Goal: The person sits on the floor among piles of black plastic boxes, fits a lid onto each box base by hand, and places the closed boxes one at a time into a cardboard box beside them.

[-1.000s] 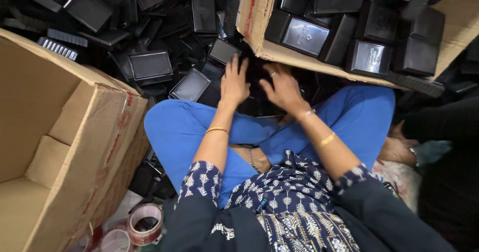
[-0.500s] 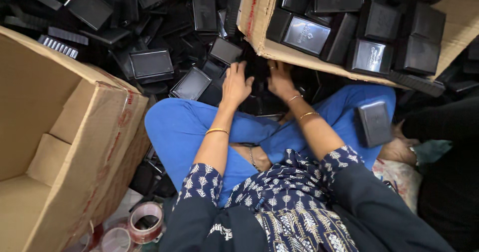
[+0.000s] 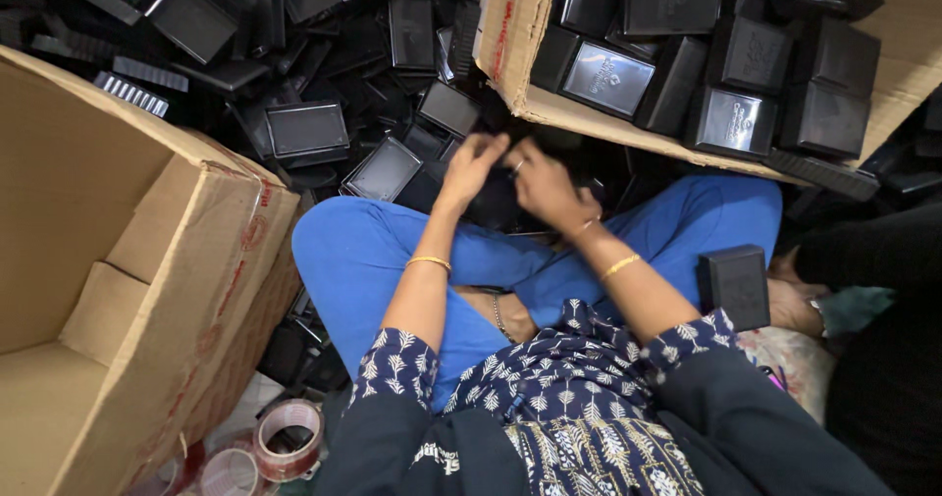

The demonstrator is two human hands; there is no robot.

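I sit cross-legged in blue trousers before a heap of small black boxes [image 3: 306, 128]. My left hand [image 3: 471, 165] and my right hand [image 3: 543, 188] meet just past my knees, fingers curled around a black box [image 3: 496, 205] held between them. Much of that box is hidden by my fingers. Both wrists carry gold bangles. A closed black box [image 3: 734, 285] rests by my right knee.
A large open cardboard carton [image 3: 118, 261] stands at my left. Another carton [image 3: 510, 45], full of black boxes, lies at the upper right. Rolls of tape [image 3: 287, 439] sit on the floor at the lower left. Another person's dark sleeve [image 3: 863, 261] shows at the right.
My hands, spread over the heap a second ago, have drawn together around one black box. A closed black box has appeared by my right knee.
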